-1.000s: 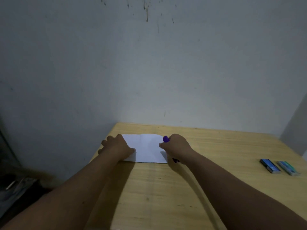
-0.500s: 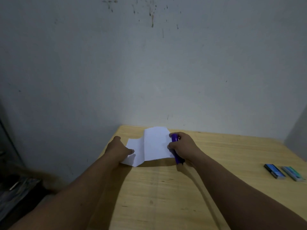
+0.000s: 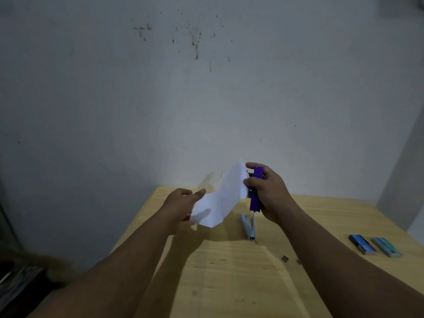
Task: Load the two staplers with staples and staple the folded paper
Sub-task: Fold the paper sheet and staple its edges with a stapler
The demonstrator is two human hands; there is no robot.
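Note:
My right hand (image 3: 268, 191) grips a purple stapler (image 3: 256, 189) upright above the table, its jaws closed on the right edge of the folded white paper (image 3: 220, 200). The paper hangs in the air between my hands, bent and drooping to the left. My left hand (image 3: 181, 203) holds the paper's lower left corner between thumb and fingers. A second, light grey stapler (image 3: 248, 227) lies on the wooden table (image 3: 229, 271) just below the purple one.
Two staple boxes lie at the table's right edge, one blue (image 3: 362, 244) and one green (image 3: 387, 247). Small loose staple bits (image 3: 285, 258) lie near my right forearm. A grey wall stands right behind the table.
Both hands have lifted the paper and the purple stapler off the table. The grey stapler, hidden before, now shows on the table.

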